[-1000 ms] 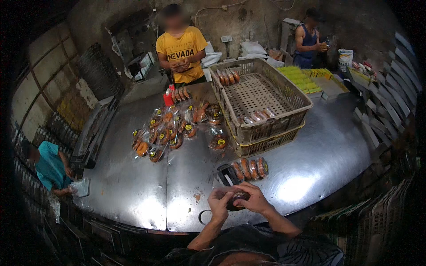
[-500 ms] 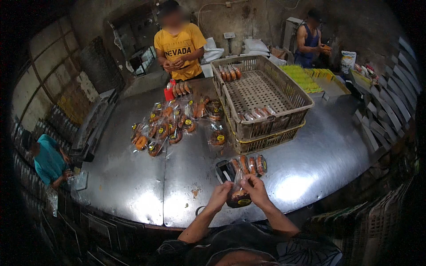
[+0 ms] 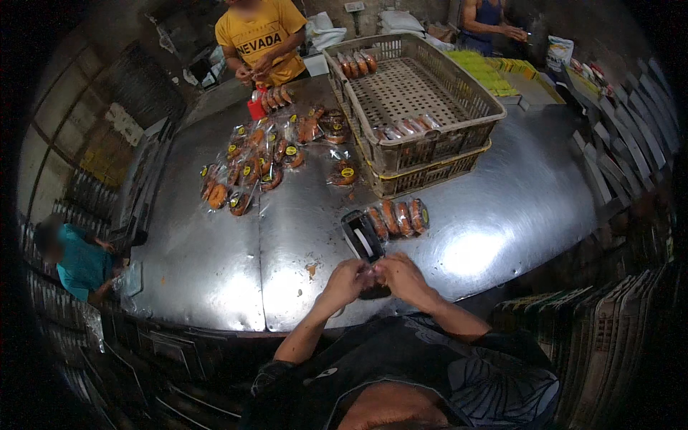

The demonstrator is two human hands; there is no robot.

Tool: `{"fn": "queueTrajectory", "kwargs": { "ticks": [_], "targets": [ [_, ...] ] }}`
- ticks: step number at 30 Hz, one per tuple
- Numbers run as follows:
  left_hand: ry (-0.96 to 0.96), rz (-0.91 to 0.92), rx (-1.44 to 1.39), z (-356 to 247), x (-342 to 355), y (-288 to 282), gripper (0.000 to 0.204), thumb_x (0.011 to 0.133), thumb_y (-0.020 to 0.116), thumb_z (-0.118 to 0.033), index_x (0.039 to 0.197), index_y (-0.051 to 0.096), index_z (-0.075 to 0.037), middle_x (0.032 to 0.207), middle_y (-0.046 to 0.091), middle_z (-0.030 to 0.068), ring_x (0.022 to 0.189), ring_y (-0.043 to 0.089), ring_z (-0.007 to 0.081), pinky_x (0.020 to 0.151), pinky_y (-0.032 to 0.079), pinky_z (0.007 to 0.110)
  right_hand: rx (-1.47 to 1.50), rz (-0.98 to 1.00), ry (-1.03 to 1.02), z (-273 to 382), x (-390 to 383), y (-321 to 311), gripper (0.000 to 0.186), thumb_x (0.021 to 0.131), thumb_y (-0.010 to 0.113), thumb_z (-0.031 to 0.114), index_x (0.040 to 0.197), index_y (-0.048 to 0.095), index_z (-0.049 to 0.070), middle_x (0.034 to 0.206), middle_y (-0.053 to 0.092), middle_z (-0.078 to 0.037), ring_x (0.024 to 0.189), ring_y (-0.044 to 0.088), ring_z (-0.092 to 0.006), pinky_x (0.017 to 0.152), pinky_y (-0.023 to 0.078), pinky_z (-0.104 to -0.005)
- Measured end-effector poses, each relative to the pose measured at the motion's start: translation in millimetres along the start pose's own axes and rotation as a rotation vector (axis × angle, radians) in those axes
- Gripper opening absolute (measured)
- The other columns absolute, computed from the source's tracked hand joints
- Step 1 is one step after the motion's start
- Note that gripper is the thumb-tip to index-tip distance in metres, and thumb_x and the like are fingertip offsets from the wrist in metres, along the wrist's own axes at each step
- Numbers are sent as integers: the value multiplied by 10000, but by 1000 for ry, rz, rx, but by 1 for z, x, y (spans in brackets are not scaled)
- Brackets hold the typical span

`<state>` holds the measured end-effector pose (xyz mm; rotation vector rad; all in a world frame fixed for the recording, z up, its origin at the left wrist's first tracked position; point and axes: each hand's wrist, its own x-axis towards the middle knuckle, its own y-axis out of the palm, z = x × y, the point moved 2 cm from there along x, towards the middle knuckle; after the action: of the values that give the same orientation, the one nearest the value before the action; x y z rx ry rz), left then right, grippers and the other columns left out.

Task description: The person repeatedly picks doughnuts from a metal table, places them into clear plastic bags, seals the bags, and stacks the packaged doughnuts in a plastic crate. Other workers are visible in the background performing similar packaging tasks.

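Note:
Both hands are closed at the neck of a see-through plastic bag, close to the table's front edge. A bagged brown ring-shaped bread (image 3: 374, 292) hangs below them, mostly covered by the fingers. My left hand (image 3: 345, 281) pinches the gathered plastic from one side, and my right hand (image 3: 401, 278) pinches it from the other, their fingertips almost meeting. Just beyond the fingers stands a black tape dispenser (image 3: 362, 235). Against its right side, several bagged breads (image 3: 401, 218) stand on edge in a row.
A loose pile of bagged breads (image 3: 251, 161) lies left of centre on the metal table (image 3: 208, 272). Stacked plastic crates (image 3: 437, 147) stand at the back, with a few bagged breads inside. Across the table a person in a yellow shirt (image 3: 261, 32) handles something small beside a red dispenser (image 3: 256, 107).
My hands have drawn together over the bag's neck, close to the dispenser, and now hide most of the bread. The whole view has shifted, with the table's things higher in it.

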<state>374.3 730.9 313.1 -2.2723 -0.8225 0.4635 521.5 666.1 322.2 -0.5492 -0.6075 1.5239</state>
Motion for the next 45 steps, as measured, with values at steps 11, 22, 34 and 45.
{"fn": "queueTrajectory", "kwargs": {
  "ticks": [11,22,34,45],
  "targets": [
    [-95,244,-307,24,-4,31,278,881,426,-228,920,546,19,790,577,133,745,551,185,665,434,315,-18,375,215,37,-43,3,365,781,568,309,1004,552,20,922,561,-211,851,556,-362,733,435,-429],
    [-246,-782,-566,13,-39,26,278,867,482,-217,807,567,41,680,561,55,646,505,116,609,413,251,19,-145,350,-43,19,28,601,737,552,529,995,551,-14,877,594,-209,799,583,-336,701,451,-399],
    [-271,-1070,-577,39,-42,2,327,888,422,-220,749,547,49,664,527,80,633,476,141,596,390,269,46,161,474,-68,11,50,271,748,591,293,621,643,59,603,605,-104,619,594,-232,595,459,-357],
    [244,-1166,-223,17,-16,-8,222,835,473,-157,730,548,24,699,551,131,631,534,236,578,424,303,322,76,-313,24,9,-24,208,848,495,222,846,594,39,1157,487,-114,1074,439,-250,906,326,-351]
  ]
}}
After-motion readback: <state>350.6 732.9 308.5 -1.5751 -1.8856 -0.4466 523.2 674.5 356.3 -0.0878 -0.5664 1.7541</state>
